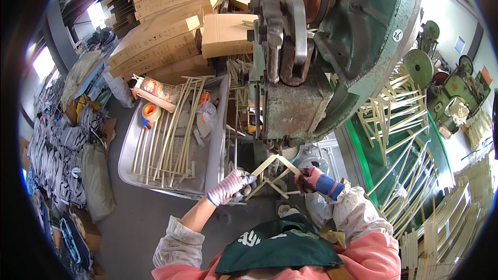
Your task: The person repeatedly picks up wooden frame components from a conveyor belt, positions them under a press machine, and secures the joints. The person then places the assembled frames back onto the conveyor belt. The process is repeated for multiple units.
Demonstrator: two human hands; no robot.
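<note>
Gripping a pale wooden frame [265,165], the left hand [233,185] is closed on one side, the right hand [312,181] on the other. Its peak sits beneath the green press [381,26]; whether that corner is fastened, I cannot tell. More strips [382,116], finished or waiting, crowd the green counter [358,140] toward its far edge.

Cardboard boxes [155,41] beyond a tape roll [150,116]
</note>
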